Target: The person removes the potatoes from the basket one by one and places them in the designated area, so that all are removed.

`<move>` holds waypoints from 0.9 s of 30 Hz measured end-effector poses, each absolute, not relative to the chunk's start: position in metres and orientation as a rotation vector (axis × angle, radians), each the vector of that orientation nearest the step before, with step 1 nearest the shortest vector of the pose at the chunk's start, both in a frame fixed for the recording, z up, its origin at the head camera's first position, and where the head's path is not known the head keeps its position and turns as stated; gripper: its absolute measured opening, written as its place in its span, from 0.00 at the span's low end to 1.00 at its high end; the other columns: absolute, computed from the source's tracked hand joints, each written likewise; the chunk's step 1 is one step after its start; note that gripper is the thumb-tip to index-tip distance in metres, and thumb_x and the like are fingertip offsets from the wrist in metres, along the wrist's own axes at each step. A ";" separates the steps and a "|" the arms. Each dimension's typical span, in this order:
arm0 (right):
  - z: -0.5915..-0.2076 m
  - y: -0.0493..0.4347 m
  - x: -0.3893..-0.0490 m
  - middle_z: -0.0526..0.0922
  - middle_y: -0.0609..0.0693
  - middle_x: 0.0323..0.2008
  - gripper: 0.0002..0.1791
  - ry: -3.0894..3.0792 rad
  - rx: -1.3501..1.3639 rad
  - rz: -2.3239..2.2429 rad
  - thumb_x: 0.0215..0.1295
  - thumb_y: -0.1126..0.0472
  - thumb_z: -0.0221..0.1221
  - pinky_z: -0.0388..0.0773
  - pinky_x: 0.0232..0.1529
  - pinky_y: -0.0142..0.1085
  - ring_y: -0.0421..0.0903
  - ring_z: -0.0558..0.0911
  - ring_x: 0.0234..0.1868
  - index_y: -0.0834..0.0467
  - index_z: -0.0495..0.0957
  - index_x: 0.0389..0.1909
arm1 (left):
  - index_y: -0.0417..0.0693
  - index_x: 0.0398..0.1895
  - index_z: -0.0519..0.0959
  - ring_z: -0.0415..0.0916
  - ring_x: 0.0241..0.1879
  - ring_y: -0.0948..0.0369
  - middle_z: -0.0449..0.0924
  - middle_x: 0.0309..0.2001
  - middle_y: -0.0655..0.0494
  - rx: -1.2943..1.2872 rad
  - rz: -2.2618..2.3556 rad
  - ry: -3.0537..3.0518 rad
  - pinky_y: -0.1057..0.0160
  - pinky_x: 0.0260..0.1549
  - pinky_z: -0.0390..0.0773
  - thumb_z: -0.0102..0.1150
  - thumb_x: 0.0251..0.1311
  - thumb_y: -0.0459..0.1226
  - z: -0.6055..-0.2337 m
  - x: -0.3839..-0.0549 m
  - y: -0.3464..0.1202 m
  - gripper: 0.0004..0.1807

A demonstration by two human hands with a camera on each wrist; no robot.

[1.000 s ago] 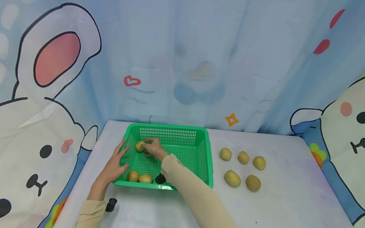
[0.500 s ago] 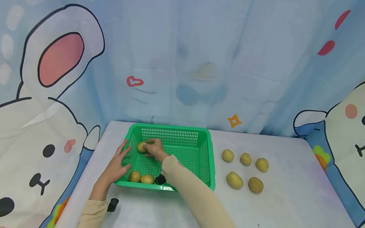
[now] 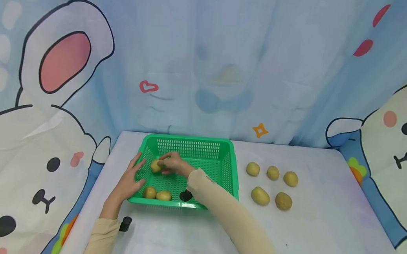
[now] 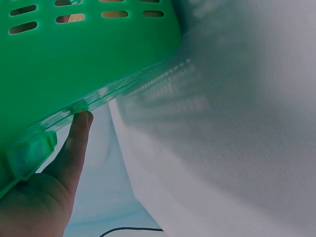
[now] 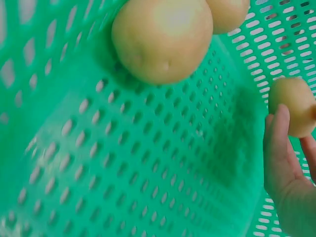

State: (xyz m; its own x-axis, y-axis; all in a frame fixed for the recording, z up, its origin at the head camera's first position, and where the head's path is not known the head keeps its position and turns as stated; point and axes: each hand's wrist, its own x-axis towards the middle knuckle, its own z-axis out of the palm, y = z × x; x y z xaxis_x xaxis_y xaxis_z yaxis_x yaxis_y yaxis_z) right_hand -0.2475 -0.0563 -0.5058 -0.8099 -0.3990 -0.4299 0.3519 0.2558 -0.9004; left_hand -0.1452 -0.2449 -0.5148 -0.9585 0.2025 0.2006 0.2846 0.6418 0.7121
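A green plastic basket with slotted walls stands on the white table. My right hand reaches inside and pinches a potato near the left wall; in the right wrist view its fingers lie against that potato. Two more potatoes sit along the near wall, a rounder potato beside a longer potato. My left hand rests at the basket's left rim with its fingers spread. In the left wrist view, one straight finger touches the rim.
Right of the basket, several loose potatoes lie on the table in two rows, among them a large yellow potato and a browner potato. A blue curtain with cartoon prints hangs behind the table.
The right wrist and forearm have shifted slightly right, while the fingers stay on the potato in the basket's left part. The head view has tilted a little. The left hand remains at the rim.
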 end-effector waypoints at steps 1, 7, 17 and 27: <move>-0.503 -0.053 -0.247 0.82 0.59 0.41 0.16 1.927 -0.064 -1.600 0.64 0.66 0.63 0.83 0.41 0.46 0.56 0.87 0.36 0.66 0.80 0.52 | 0.28 0.72 0.60 0.45 0.73 0.37 0.41 0.78 0.40 -0.411 -1.217 -2.754 0.31 0.60 0.60 0.52 0.53 0.26 -0.515 -0.146 -0.245 0.38; -0.482 -0.023 -0.248 0.82 0.60 0.44 0.18 1.895 -0.156 -1.580 0.64 0.67 0.62 0.79 0.50 0.53 0.64 0.83 0.47 0.65 0.79 0.55 | 0.29 0.71 0.60 0.45 0.74 0.38 0.42 0.78 0.40 -0.426 -1.188 -2.767 0.32 0.61 0.60 0.52 0.52 0.27 -0.512 -0.149 -0.245 0.38; -0.445 0.039 -0.244 0.79 0.61 0.53 0.19 1.940 -0.233 -1.605 0.65 0.66 0.61 0.83 0.44 0.45 0.66 0.80 0.53 0.65 0.77 0.57 | 0.29 0.72 0.59 0.43 0.74 0.37 0.41 0.78 0.40 -0.411 -1.169 -2.774 0.31 0.62 0.58 0.51 0.52 0.26 -0.505 -0.153 -0.245 0.39; -0.451 0.133 -0.216 0.79 0.60 0.52 0.22 1.999 -0.151 -1.648 0.66 0.62 0.61 0.81 0.48 0.48 0.64 0.81 0.51 0.65 0.75 0.59 | 0.29 0.72 0.58 0.43 0.74 0.37 0.41 0.78 0.40 -0.416 -1.209 -2.755 0.31 0.61 0.58 0.52 0.52 0.26 -0.514 -0.146 -0.244 0.39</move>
